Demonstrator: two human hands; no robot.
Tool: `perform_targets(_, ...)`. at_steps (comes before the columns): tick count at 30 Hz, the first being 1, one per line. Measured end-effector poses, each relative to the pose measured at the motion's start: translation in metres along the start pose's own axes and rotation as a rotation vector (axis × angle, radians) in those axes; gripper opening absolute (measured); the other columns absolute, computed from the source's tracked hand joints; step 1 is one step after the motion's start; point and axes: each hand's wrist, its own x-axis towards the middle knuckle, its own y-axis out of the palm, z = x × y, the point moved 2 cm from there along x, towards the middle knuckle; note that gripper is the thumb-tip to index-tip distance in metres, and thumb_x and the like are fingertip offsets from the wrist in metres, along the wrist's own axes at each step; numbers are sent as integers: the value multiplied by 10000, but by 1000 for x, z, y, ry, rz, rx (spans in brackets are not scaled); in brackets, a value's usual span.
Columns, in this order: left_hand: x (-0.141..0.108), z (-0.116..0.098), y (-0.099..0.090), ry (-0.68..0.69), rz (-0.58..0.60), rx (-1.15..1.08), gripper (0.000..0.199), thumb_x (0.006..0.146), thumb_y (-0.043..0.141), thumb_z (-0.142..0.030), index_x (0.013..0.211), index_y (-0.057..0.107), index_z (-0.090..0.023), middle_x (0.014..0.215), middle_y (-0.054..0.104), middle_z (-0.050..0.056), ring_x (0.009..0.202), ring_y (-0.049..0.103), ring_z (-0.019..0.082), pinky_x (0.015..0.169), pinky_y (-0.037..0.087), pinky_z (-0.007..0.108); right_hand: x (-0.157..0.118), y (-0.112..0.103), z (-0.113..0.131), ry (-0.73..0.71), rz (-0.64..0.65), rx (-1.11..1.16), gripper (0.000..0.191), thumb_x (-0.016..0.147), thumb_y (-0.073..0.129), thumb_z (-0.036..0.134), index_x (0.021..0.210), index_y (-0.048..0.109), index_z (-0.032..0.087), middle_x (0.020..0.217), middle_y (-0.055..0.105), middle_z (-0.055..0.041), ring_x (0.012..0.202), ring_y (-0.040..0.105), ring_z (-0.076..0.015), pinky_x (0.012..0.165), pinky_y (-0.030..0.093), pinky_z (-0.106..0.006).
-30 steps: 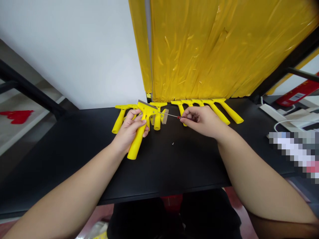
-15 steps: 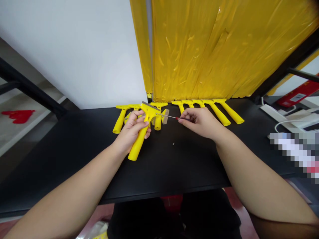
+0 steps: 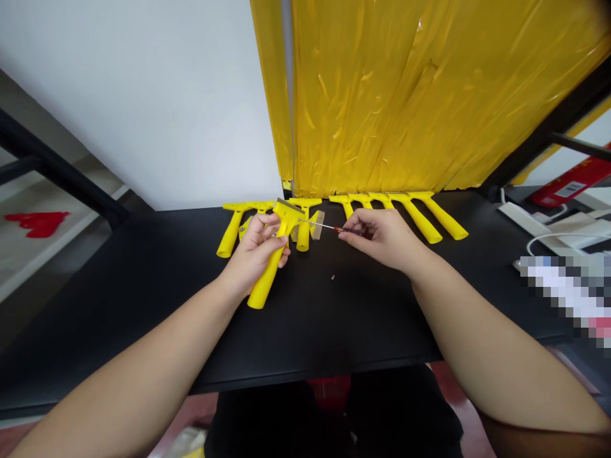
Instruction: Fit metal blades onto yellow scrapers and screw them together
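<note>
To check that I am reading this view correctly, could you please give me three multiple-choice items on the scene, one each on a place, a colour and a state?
1. Where does the small metal speck lie?
A. On the black tabletop
B. On the yellow sheeting
C. In the left hand

2. Which colour shows on the handle of the small screwdriver in the right hand?
A. Blue
B. Green
C. Red

3. What state is the yellow scraper in?
A. Lying untouched on the tabletop
B. Gripped in the left hand
C. Clamped in a vise

Answers:
1. A, it lies alone on the dark surface in front of the hands.
2. C, red shows just behind the thin shaft.
3. B, the left hand's fingers wrap around it.
</note>
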Motion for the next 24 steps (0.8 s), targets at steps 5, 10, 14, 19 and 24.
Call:
perform_targets(5, 0, -1, 2, 125, 53, 68, 341, 882, 754, -177, 1070, 484, -267, 970, 560, -26, 669, 655, 99, 462, 508, 201, 1, -1, 4, 125, 5, 11, 303, 961, 710, 510, 899, 687, 214, 704, 640, -8, 562, 552, -148, 568, 423, -314)
perform_targets(10, -1, 0, 2, 146, 71, 59, 329, 897, 756, -186, 1065, 486, -270, 934, 561, -32, 660, 655, 99, 458, 501, 195, 6, 5, -4, 244, 10, -4, 485, 1055, 492, 603, 846, 681, 208, 614, 546, -2, 558, 524, -171, 572, 408, -329)
perform_targets(14, -1, 1, 3, 155, 64, 59, 340, 892, 769, -187, 1050, 479, -268, 928, 551, -38, 659, 654, 98, 462, 504, 195, 7, 11, -5, 186, 30, 88, 320, 1053, 526, 535, 1023, 627, 233, 681, 486, 33, 612, 477, -172, 606, 400, -323)
perform_targets(19, -2, -1, 2, 165, 69, 75, 327, 901, 743, -189, 1083, 483, -267, 942, 564, -30, 668, 651, 101, 470, 509, 199, 6, 12, -4, 104, 16, 37, 196, 1001, 621, 422, 1030, 536, 248, 804, 562, 16, 702, 505, -178, 668, 414, -328)
perform_targets(24, -2, -1, 3, 175, 79, 85, 323, 899, 752, -192, 1062, 482, -262, 973, 579, -21, 668, 646, 95, 467, 507, 195, 9, 14, -11, 215, 23, -30, 466, 1076, 432, 560, 808, 608, 222, 736, 593, -30, 701, 540, -202, 677, 411, -354)
